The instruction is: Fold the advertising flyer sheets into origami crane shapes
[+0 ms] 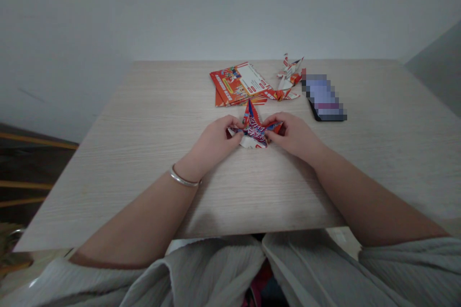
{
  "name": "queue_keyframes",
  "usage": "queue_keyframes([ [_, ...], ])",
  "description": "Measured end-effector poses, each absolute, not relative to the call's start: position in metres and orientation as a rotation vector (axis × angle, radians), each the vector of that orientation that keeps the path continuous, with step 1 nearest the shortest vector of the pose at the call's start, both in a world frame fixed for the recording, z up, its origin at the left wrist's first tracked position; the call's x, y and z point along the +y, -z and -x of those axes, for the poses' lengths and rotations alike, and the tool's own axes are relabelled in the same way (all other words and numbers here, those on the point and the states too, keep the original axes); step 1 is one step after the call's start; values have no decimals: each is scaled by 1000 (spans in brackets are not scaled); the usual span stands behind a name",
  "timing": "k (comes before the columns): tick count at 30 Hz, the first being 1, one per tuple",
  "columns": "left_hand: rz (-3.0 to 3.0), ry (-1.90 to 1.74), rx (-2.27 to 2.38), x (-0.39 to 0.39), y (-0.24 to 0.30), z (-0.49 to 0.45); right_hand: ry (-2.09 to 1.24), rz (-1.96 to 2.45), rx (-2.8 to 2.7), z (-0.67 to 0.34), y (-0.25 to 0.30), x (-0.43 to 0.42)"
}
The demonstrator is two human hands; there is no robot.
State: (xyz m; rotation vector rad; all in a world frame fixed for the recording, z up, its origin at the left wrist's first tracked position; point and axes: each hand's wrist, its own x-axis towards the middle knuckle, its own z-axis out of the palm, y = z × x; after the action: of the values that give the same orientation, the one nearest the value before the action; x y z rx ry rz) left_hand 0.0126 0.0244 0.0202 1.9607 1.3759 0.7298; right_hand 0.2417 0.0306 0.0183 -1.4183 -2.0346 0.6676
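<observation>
A folded paper star (254, 129), printed in red, blue, purple and white, is held between my two hands just above the table. My left hand (219, 139) pinches its left point between thumb and fingers. On the other side, my right hand (291, 135) grips the right point the same way. One point of the star stands up away from me, and its white lower edge faces me. The fingertips behind the star are partly hidden.
Behind the star lies a stack of red and white printed leaflets (236, 84). Folded paper pieces (289, 79) sit at its right, close to a phone (324, 98) with a blurred screen. The pale wooden table (144, 120) meets a wall at the back.
</observation>
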Motion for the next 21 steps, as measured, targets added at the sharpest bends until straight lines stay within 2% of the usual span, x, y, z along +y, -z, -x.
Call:
queue_keyframes([
  [21,-2253,-483,1613,16,-25,-27,-616,1410,-2143,-229,-12,24],
])
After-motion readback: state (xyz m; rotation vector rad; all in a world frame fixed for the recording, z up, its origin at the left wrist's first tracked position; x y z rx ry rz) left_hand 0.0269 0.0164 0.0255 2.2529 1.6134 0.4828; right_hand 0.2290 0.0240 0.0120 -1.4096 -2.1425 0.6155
